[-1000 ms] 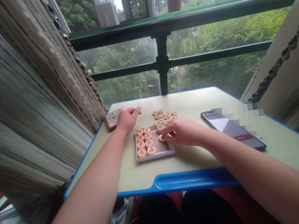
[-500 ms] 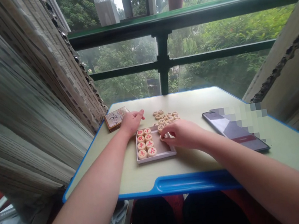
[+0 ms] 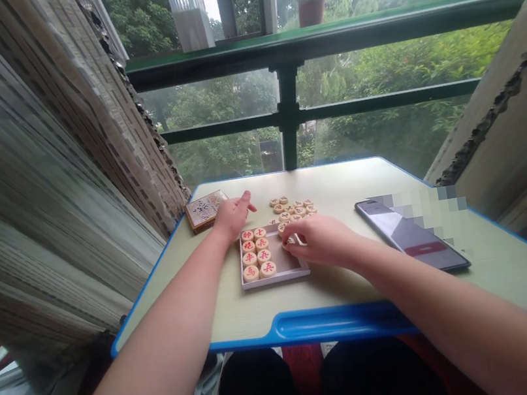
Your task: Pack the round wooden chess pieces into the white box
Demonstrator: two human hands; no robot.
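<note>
A shallow white box [image 3: 276, 279] lies on the table, with two columns of round Chinese chess pieces with red characters, such as this one [image 3: 264, 256], along its left side. Over the right part of the box, my right hand [image 3: 322, 239] pinches a Chinese chess piece [image 3: 287, 243] between thumb and fingers. Just beyond that, another piece [image 3: 282, 227] sits in the box's far right area. My left hand [image 3: 234, 218] is above the box's far left corner, fingers apart and holding nothing. Behind the right hand, several loose pieces [image 3: 299, 210] are spread on the tabletop, partly hidden.
A patterned box lid [image 3: 205, 210] rests beside my left hand. To the right lies a dark flat tablet or phone [image 3: 413, 238], partly pixelated. The pale table [image 3: 232, 318] has a blue rim with a front groove [image 3: 336, 320]. Curtains [image 3: 59, 122] hang at both sides.
The view has shifted slightly. My left hand's fingers have lifted and spread a little. My right hand stays at the same piece in the box.
</note>
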